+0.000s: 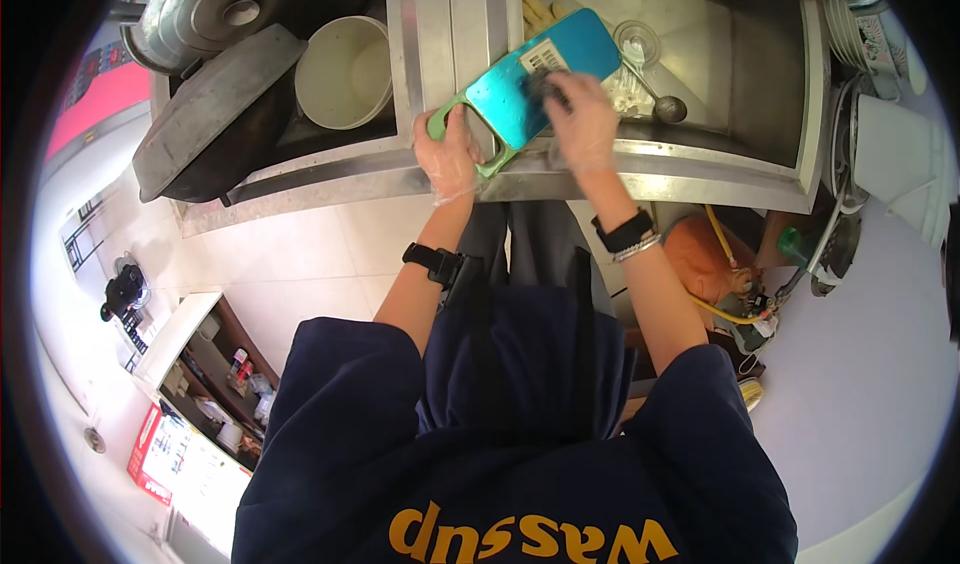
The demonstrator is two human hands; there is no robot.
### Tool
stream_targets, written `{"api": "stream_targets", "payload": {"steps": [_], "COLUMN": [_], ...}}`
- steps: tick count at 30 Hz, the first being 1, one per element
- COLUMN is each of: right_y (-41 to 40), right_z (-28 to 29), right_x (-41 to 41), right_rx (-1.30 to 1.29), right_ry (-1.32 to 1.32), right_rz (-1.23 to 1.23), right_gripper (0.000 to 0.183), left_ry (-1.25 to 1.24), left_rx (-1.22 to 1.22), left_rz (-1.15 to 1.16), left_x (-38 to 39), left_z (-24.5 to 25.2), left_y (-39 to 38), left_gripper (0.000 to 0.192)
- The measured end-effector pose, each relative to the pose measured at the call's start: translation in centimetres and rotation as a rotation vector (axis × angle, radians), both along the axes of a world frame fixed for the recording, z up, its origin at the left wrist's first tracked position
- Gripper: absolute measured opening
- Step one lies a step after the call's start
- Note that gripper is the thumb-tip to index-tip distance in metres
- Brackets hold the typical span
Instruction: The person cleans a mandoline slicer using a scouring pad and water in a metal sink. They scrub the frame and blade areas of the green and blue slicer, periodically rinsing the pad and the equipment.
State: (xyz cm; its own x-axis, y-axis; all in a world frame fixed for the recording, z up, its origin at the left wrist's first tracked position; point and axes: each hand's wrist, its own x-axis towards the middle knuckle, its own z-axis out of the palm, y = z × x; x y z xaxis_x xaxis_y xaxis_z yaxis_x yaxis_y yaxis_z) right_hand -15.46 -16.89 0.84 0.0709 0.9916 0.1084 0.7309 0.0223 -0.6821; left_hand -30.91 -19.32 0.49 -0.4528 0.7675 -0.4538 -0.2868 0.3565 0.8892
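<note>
My left hand (448, 153), in a clear plastic glove, grips the green handle (495, 165) of what looks like a cutting board (491, 91). Its shiny blue face is wet and bears a pale printed label (544, 56). The board is tilted across the sink's front edge and the divider. Over the middle of the face, my right hand (587, 125), also gloved, presses a dark scouring pad (541, 88), blurred here. Behind the board, in the right basin, a metal ladle (670, 109) lies beside a small clear dish (637, 39) and whitish suds.
The left basin holds a white bucket (341, 76), a large dark wok (217, 125) and a round metal lid (202, 13). Stacked plates (841, 28) stand at the right rim. An orange gas cylinder (697, 256) with a yellow hose sits below right. A shelf unit (217, 369) is behind left.
</note>
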Motion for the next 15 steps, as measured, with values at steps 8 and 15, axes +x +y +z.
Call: {"api": "stream_targets", "payload": {"steps": [8,15], "right_y": [2.6,2.6], "right_z": [-1.1,-3.3], "right_x": [2.9,4.2], "right_rx": [0.007,-0.053], "right_ry": [0.011,0.318], "right_rz": [-0.002,-0.453], "right_gripper": [0.028,0.031], "left_ry": [0.073,0.122], "left_rx": [0.014,-0.041], "left_rz": [-0.036,-0.046], "left_x": [0.6,0.3], "left_z": [0.6,0.5], "left_y": [0.0,0.0], "left_gripper": [0.022,0.024]}}
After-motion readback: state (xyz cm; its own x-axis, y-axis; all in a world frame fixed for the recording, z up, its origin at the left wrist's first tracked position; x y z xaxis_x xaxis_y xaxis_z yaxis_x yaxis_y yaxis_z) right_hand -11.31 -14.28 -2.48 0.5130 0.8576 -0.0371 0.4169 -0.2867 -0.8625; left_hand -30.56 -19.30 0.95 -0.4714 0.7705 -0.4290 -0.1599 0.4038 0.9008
